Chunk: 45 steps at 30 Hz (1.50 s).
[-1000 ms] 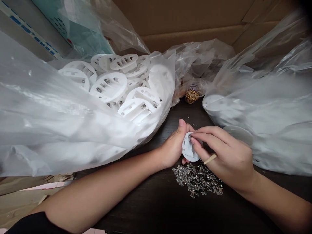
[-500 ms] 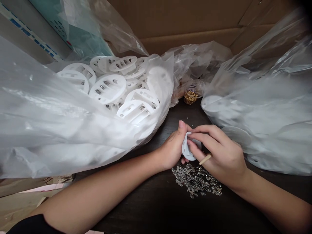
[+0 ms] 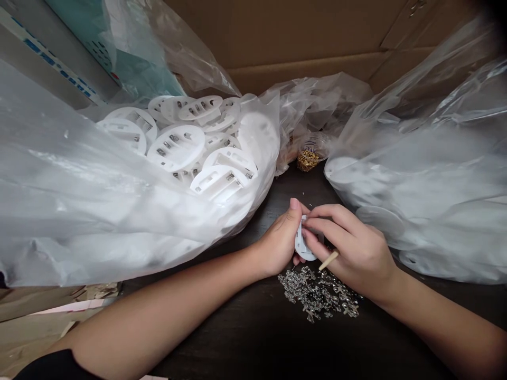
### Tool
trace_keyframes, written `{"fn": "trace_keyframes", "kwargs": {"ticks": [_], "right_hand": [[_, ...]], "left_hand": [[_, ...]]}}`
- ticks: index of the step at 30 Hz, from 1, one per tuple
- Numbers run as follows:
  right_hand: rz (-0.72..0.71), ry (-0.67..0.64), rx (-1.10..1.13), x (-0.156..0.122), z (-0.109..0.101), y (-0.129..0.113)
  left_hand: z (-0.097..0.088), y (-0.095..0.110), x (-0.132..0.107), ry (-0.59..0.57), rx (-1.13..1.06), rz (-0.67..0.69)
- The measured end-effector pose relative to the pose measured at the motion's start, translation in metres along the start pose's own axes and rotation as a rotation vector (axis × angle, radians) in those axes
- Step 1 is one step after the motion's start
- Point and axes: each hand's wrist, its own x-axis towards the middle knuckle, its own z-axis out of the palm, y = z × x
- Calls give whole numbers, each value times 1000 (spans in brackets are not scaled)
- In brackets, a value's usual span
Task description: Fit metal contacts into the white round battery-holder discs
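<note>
1 white plastic disc (image 3: 303,244), grasped by left hand (image 3: 279,240) and right hand (image 3: 352,245), between plastic bags (image 3: 99,211).

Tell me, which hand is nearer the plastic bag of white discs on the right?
Right: the right hand is nearer, just beside the plastic bag. The left hand is farther away, on the far side of the white plastic disc held between both hands.

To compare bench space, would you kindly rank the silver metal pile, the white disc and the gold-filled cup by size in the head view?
Largest: Silver metal pile.
White disc and gold-filled cup look alike; nearness leaves them unranked.
</note>
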Motion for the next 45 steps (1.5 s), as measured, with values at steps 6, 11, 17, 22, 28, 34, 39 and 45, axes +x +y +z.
{"fn": "trace_keyframes", "kwargs": {"ticks": [6,11,17,22,28,34,39,45], "right_hand": [[-91,-9,-85,-4,-1,3],[77,-128,224,2,-5,5],[190,-224,357,7,-8,6],[50,-75,230,4,-10,3],[-10,10,166,2,-13,5],[2,49,209,2,-8,8],[79,138,216,3,-3,7],[83,163,309,-1,2,7]], "left_hand": [[1,0,-1,48,11,-6],[0,2,-2,54,54,-11],[0,3,-3,29,73,-19],[0,4,0,-2,-19,-14],[0,5,1,-24,-15,-21],[-2,5,2,-75,-67,-24],[-2,6,3,-100,-75,-13],[-2,7,2,-119,-108,-13]]}}
